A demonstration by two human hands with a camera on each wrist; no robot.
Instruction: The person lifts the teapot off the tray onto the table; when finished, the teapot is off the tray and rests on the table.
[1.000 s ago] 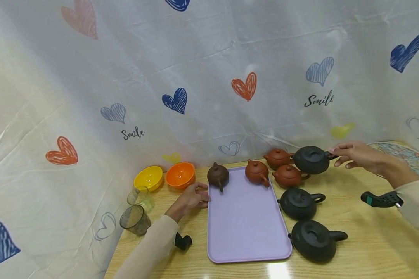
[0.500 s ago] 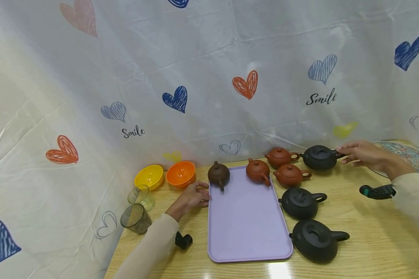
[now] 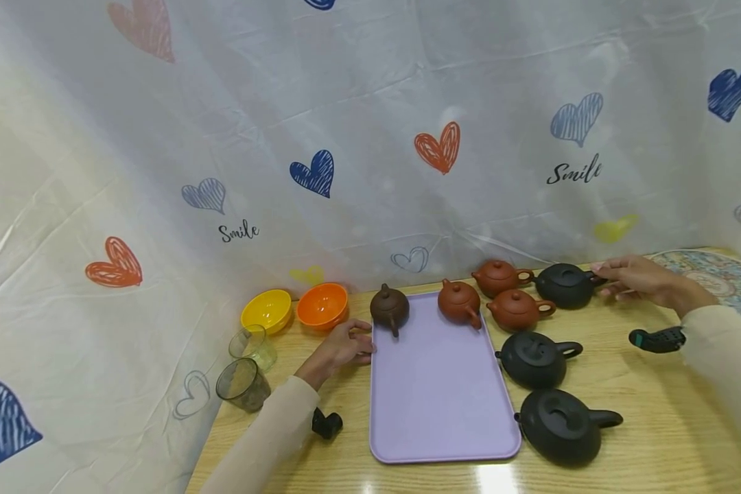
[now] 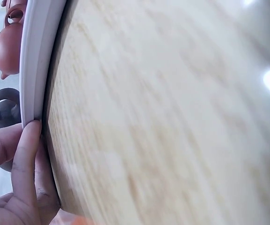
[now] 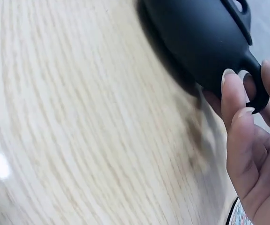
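My right hand (image 3: 645,281) pinches the handle of a black teapot (image 3: 565,286) at the back right, its spout by the handle of the back red clay teapot (image 3: 498,278). In the right wrist view, fingers surround the loop handle (image 5: 259,98) and the black body shows close over the wood. My left hand (image 3: 342,346) holds the left rim of a lilac tray (image 3: 438,398), fingertips at the edge in the left wrist view. On the tray's back end stand a dark brown teapot (image 3: 390,307) and a reddish-brown teapot (image 3: 459,302).
Another red teapot (image 3: 515,310) and two black teapots (image 3: 534,360) line the tray's right side. Left of it are a yellow bowl (image 3: 267,311), an orange bowl (image 3: 322,306), and two glasses (image 3: 243,384). A patterned round mat (image 3: 719,274) lies at the back right.
The black teapot in my right hand has shifted right, away from the red teapots, and come down lower. My left hand stays at the tray's rim.
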